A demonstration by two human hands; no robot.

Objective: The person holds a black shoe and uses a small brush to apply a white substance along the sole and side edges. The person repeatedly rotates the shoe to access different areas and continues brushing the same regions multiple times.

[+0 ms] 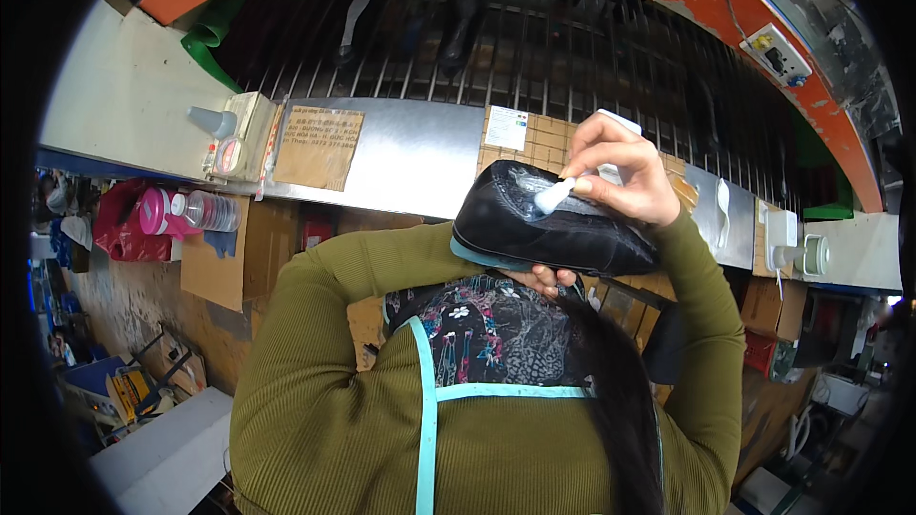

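Note:
A black shoe with a pale blue lower edge at its left end is held up in front of my chest. My left hand supports it from beneath, with only some fingertips showing and the rest hidden by the shoe. From above, my right hand pinches a small brush with a whitish tip. That tip touches the shoe's inner side, where a wet, whitish smear shows around it.
Beyond the shoe runs a metal ledge with cardboard pieces on it. Behind it is a rack of metal rods with dark shoe parts below. A grey-capped container stands left; a white holder sits right.

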